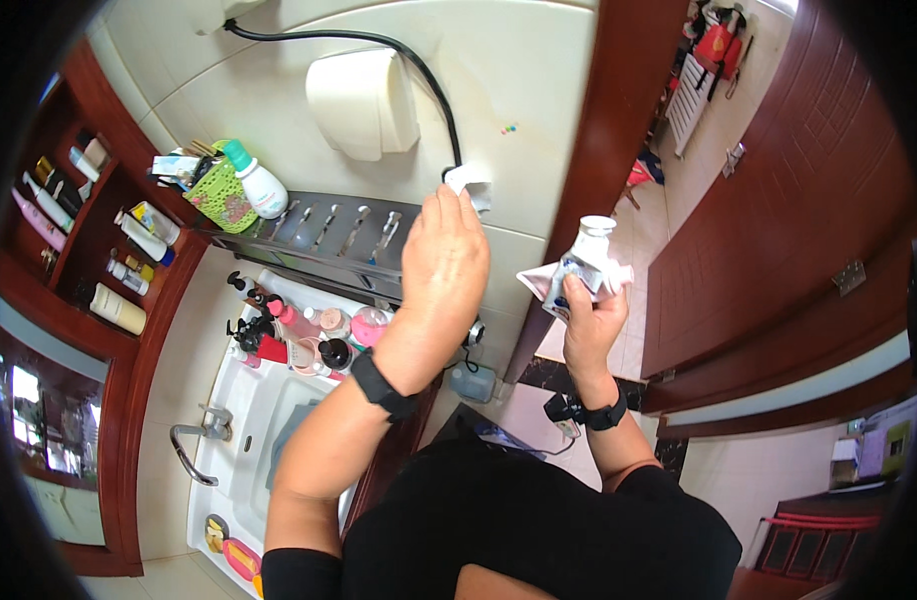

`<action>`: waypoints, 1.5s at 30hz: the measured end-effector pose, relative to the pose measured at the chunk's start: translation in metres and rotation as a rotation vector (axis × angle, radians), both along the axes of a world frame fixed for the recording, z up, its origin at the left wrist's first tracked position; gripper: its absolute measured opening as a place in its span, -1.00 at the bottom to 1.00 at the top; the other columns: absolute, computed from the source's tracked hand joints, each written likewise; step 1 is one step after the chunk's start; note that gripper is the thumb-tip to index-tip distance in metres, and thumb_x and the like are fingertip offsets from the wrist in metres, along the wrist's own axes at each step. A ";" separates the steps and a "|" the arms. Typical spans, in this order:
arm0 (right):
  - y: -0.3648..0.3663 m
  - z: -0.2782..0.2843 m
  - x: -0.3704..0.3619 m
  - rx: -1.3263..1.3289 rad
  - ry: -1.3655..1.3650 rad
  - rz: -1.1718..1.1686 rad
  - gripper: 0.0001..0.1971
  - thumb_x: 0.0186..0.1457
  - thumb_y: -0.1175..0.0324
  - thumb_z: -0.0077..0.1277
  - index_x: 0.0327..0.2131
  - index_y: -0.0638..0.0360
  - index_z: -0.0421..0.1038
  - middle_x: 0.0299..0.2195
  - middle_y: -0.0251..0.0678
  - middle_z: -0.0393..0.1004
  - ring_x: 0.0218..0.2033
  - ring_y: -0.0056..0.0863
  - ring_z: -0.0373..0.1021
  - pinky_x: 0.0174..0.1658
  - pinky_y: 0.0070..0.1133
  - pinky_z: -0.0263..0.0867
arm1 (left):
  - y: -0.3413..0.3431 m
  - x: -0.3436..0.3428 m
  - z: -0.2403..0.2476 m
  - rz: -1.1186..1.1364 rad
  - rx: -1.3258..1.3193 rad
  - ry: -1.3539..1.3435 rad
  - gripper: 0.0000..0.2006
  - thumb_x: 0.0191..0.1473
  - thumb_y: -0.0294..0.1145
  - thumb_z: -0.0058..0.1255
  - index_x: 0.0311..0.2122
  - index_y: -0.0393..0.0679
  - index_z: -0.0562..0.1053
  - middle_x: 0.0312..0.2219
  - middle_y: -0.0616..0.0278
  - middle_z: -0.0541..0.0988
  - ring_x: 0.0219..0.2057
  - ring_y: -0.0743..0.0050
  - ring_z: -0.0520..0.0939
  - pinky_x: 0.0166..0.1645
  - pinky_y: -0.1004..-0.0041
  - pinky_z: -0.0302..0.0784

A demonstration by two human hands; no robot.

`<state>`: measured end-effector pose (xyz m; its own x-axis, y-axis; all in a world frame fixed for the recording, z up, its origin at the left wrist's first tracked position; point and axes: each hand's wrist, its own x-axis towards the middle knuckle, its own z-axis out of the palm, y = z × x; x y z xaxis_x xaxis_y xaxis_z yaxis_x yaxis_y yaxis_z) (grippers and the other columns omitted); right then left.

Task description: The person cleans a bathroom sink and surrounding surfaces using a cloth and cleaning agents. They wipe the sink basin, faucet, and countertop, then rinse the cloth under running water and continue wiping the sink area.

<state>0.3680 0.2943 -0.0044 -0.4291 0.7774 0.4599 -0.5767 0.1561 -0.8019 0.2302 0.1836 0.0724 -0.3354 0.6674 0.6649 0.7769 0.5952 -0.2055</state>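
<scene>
My left hand [442,250] is raised against the tiled wall, its fingertips pinching a small white piece of paper or cloth [471,184] just above a metal wall shelf [329,240]. My right hand [591,315] holds up a small white bottle with a blue label [584,255] together with a crumpled white tissue [539,282], out by the wooden door frame. Both wrists wear black bands.
A white dispenser [364,100] and a black cable [399,50] hang on the wall. A green basket [219,195] and white bottle [259,185] sit on the shelf. Below lies a white sink [244,440] with a tap [194,440] and several toiletries. A red-brown door [799,200] stands right.
</scene>
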 end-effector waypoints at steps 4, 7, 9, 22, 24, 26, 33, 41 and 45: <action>0.001 0.001 0.003 0.021 -0.014 -0.024 -0.72 0.17 0.49 0.15 -0.06 0.30 0.38 -0.18 -0.32 0.52 -0.20 -0.62 0.45 -0.10 -0.59 0.39 | 0.020 -0.012 -0.012 0.312 -0.028 0.026 -0.80 0.04 -0.50 0.03 -0.20 -0.31 0.49 -0.45 0.17 0.53 -0.44 0.39 0.65 -0.35 0.51 0.61; 0.003 0.000 0.001 0.063 -0.004 -0.047 -0.72 0.17 0.49 0.15 -0.07 0.29 0.37 -0.18 -0.33 0.51 -0.20 -0.61 0.45 -0.09 -0.58 0.38 | 0.023 -0.027 -0.002 0.251 0.029 -0.095 -0.93 -0.03 -0.50 0.07 -0.39 -0.22 0.51 -0.58 0.16 0.59 -0.54 0.27 0.70 -0.50 0.41 0.59; 0.003 0.003 0.002 0.089 -0.020 -0.040 -0.73 0.18 0.49 0.14 -0.07 0.29 0.37 -0.18 -0.34 0.49 -0.20 -0.61 0.44 -0.09 -0.58 0.38 | 0.016 -0.027 0.009 0.159 -0.011 -0.112 -0.96 -0.06 -0.51 0.07 -0.44 -0.22 0.52 -0.59 0.09 0.61 -0.54 0.24 0.70 -0.50 0.38 0.59; -0.027 0.056 -0.017 0.026 0.107 0.254 -0.75 0.22 0.45 0.10 -0.07 0.27 0.35 -0.22 -0.38 0.48 -0.21 -0.70 0.41 -0.14 -0.67 0.37 | -0.102 -0.035 0.016 -0.492 -0.034 -0.101 -0.80 -0.05 -0.39 0.20 -0.35 -0.18 0.42 -0.38 0.11 0.50 -0.20 0.10 0.55 -0.09 0.25 0.51; -0.032 0.057 -0.025 0.032 0.096 0.269 -0.74 0.21 0.43 0.12 -0.06 0.27 0.36 -0.21 -0.37 0.49 -0.20 -0.69 0.42 -0.12 -0.65 0.37 | -0.127 -0.063 0.022 -0.522 -0.060 0.027 -0.78 -0.08 -0.37 0.20 -0.40 -0.15 0.37 -0.40 0.16 0.48 -0.20 0.13 0.56 -0.08 0.23 0.51; -0.032 0.059 -0.027 0.064 0.079 0.274 -0.72 0.21 0.41 0.13 -0.05 0.28 0.37 -0.19 -0.37 0.49 -0.20 -0.68 0.42 -0.10 -0.64 0.37 | -0.150 -0.094 0.021 -0.483 -0.076 0.078 -0.79 -0.08 -0.37 0.19 -0.36 -0.15 0.40 -0.35 0.13 0.52 -0.13 0.12 0.57 -0.01 0.25 0.51; -0.034 0.079 -0.032 0.160 0.038 0.304 -0.68 0.20 0.38 0.14 -0.02 0.30 0.39 -0.17 -0.37 0.51 -0.18 -0.66 0.43 -0.05 -0.61 0.35 | -0.237 -0.177 0.021 0.035 -0.327 0.204 -0.77 0.00 -0.47 0.05 -0.17 -0.18 0.47 -0.09 0.16 0.52 0.02 0.17 0.51 0.01 0.24 0.51; -0.017 0.089 -0.036 0.154 0.013 0.332 -0.73 0.21 0.38 0.14 -0.07 0.28 0.41 -0.22 -0.39 0.53 -0.24 -0.69 0.44 -0.13 -0.64 0.38 | -0.221 -0.094 -0.015 0.000 0.745 -0.226 -0.79 0.08 -0.49 0.14 -0.15 -0.23 0.50 -0.30 0.20 0.56 -0.35 0.34 0.56 -0.27 0.42 0.48; -0.028 0.088 -0.051 0.116 0.024 0.356 -0.72 0.22 0.40 0.11 -0.02 0.22 0.41 -0.21 -0.42 0.52 -0.22 -0.68 0.44 -0.10 -0.62 0.39 | -0.205 -0.063 -0.066 0.067 1.093 -0.852 -0.78 0.17 -0.45 0.11 -0.07 -0.23 0.56 -0.30 0.35 0.57 -0.31 0.68 0.54 -0.22 0.54 0.46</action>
<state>0.3172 0.2665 0.0833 -0.6512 0.5233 0.5497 -0.6298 0.0317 -0.7761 0.1676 -0.0212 0.0064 -0.9077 -0.0869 0.4106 0.3900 0.1863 0.9018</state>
